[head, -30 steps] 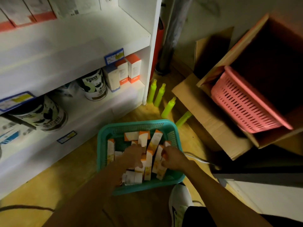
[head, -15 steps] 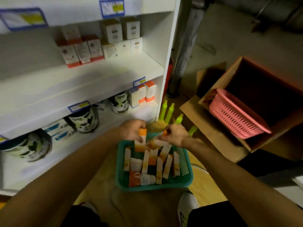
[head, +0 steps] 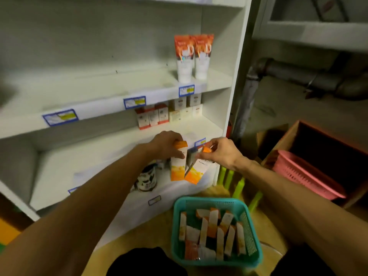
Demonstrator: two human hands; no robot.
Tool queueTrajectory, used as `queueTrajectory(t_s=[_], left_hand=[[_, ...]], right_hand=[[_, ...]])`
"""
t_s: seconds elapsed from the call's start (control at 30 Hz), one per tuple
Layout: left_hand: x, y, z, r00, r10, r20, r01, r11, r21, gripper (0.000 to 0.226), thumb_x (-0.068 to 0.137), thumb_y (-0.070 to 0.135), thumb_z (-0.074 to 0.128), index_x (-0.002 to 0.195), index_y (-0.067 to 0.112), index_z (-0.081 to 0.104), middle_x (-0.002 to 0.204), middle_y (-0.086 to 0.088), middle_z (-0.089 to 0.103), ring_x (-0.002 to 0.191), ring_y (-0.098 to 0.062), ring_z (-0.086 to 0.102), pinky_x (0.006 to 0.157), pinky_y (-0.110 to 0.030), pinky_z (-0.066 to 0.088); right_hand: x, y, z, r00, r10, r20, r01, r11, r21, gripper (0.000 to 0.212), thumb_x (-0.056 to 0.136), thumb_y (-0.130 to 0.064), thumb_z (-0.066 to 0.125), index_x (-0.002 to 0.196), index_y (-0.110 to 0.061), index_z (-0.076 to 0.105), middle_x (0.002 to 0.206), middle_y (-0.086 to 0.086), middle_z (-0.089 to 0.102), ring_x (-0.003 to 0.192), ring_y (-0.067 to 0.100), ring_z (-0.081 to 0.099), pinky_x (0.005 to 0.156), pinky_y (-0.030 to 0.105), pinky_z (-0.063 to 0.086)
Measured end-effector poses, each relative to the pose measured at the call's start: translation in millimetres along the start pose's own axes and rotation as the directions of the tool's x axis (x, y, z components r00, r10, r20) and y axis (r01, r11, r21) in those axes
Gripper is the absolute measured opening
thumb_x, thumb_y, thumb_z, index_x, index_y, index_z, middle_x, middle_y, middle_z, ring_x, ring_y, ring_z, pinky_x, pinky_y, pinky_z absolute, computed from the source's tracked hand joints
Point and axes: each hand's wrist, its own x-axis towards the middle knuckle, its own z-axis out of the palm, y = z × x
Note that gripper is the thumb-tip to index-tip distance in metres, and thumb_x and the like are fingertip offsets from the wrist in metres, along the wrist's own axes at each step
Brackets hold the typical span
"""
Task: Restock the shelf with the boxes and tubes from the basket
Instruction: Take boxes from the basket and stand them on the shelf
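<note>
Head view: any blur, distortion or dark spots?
Head view: motion blur softens the left shelf edges and price tags; wide-angle bending bows the shelf upright; right side around the pink basket is dim; printing on the held boxes is unreadable.

Print on the shelf labels point(head: 134, 102) is too blurred to read.

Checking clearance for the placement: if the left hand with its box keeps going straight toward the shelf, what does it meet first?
Probably the small red-and-white boxes at the back; the shelf board before them looks free. The left hand grips its box; depth is unclear.
</note>
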Motion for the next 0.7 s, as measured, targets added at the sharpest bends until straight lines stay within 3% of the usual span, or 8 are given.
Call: queueTrajectory(t_s=[0.13, 0.23, 0.3, 0.4, 0.47, 0.6, 0.7], left_hand=[[-22, 7, -63, 0.989, 0.043, -0.14, -0.037, 0.998, 0.046, 0.051, 0.08, 0.042, 0.079, 0.123, 0.019, 0.066, 0.12, -0.007, 0.064, 0.108, -0.026, 0.058, 0.091, -0.035, 0.048], [-39, 6, -113, 0.972, 0.025, -0.233, -0.015, 0.999, 0.047, 0.044, 0.08, 0.047, 0.074, 0.113, 0.019, 0.069, 0.108, -0.009, 0.063, 0.1, -0.028, 0.06, 0.087, -0.041, 0.05], [-50, 3, -147, 0.958, -0.005, -0.286, 0.018, 0.999, 0.04, 0.045, 0.076, 0.051, 0.067, 0.109, 0.02, 0.068, 0.103, -0.009, 0.065, 0.096, -0.03, 0.061, 0.083, -0.04, 0.051], [-67, -3, -192, 0.93, -0.053, -0.363, 0.061, 0.998, 0.011, 0.05, 0.071, 0.05, 0.064, 0.109, 0.017, 0.068, 0.101, -0.009, 0.069, 0.093, -0.032, 0.063, 0.082, -0.04, 0.052], [-77, -10, -217, 0.908, -0.103, -0.406, 0.101, 0.995, -0.026, 0.047, 0.08, 0.042, 0.071, 0.118, 0.014, 0.066, 0.108, -0.009, 0.069, 0.097, -0.031, 0.064, 0.087, -0.042, 0.052], [-97, -31, -254, 0.876, -0.154, -0.457, 0.141, 0.988, -0.063, 0.049, 0.082, 0.036, 0.075, 0.124, 0.014, 0.062, 0.108, -0.008, 0.068, 0.1, -0.031, 0.065, 0.092, -0.046, 0.052], [-111, -46, -271, 0.847, -0.187, -0.497, 0.19, 0.981, -0.044, 0.052, 0.086, 0.024, 0.076, 0.133, 0.01, 0.058, 0.118, -0.011, 0.066, 0.107, -0.03, 0.063, 0.096, -0.044, 0.05]], right_hand=[[10, -52, -20, 0.99, -0.129, -0.062, 0.132, 0.991, 0.034, 0.043, 0.064, -0.057, 0.084, 0.082, -0.021, 0.071, 0.076, -0.002, 0.071, 0.069, 0.015, 0.069, 0.061, 0.032, 0.059], [23, -97, -32, 0.966, -0.226, -0.127, 0.233, 0.971, 0.047, 0.046, 0.062, -0.063, 0.082, 0.079, -0.021, 0.072, 0.074, -0.005, 0.07, 0.068, 0.011, 0.066, 0.06, 0.027, 0.054], [33, -127, -37, 0.946, -0.298, -0.131, 0.307, 0.95, 0.059, 0.04, 0.069, -0.057, 0.081, 0.074, -0.018, 0.071, 0.068, -0.007, 0.067, 0.061, 0.005, 0.058, 0.058, 0.025, 0.047], [46, -169, -42, 0.908, -0.389, -0.154, 0.4, 0.915, 0.05, 0.043, 0.077, -0.061, 0.071, 0.077, -0.018, 0.072, 0.073, 0.0, 0.07, 0.067, 0.014, 0.063, 0.061, 0.036, 0.051], [55, -196, -43, 0.887, -0.43, -0.168, 0.441, 0.897, 0.033, 0.05, 0.081, -0.064, 0.064, 0.082, -0.015, 0.072, 0.077, 0.002, 0.072, 0.074, 0.02, 0.066, 0.068, 0.042, 0.054], [70, -244, -38, 0.866, -0.468, -0.174, 0.477, 0.879, 0.009, 0.046, 0.083, -0.062, 0.064, 0.082, -0.017, 0.074, 0.074, -0.004, 0.073, 0.07, 0.012, 0.067, 0.067, 0.037, 0.054], [80, -274, -28, 0.866, -0.474, -0.16, 0.485, 0.874, 0.034, 0.045, 0.079, -0.058, 0.072, 0.097, -0.017, 0.075, 0.091, -0.004, 0.074, 0.082, 0.012, 0.068, 0.075, 0.036, 0.057]])
